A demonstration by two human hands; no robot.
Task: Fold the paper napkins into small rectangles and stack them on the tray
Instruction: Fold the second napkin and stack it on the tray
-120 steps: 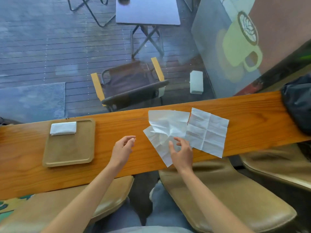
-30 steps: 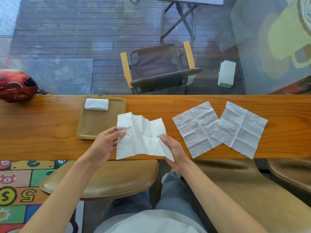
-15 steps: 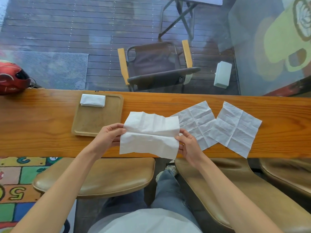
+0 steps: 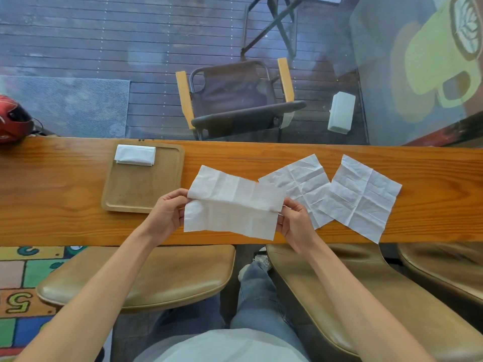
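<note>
A white paper napkin (image 4: 232,205) is held above the wooden counter, creased across its middle with the far half bent over. My left hand (image 4: 167,212) pinches its left edge and my right hand (image 4: 295,220) pinches its right edge at the crease. Two unfolded, creased napkins lie flat on the counter to the right, one (image 4: 303,184) partly under the other (image 4: 363,197). A wooden tray (image 4: 167,178) sits to the left, with a folded napkin (image 4: 135,154) in its far left corner.
The wooden counter (image 4: 52,194) runs across the view against a glass window. A red helmet (image 4: 13,121) rests at its far left end. Brown padded stools (image 4: 156,278) stand below the near edge. A chair and a white box are outside the glass.
I picked one napkin from the pile, carried it left in both hands and folded it across the middle. The view has shifted left, showing the helmet.
</note>
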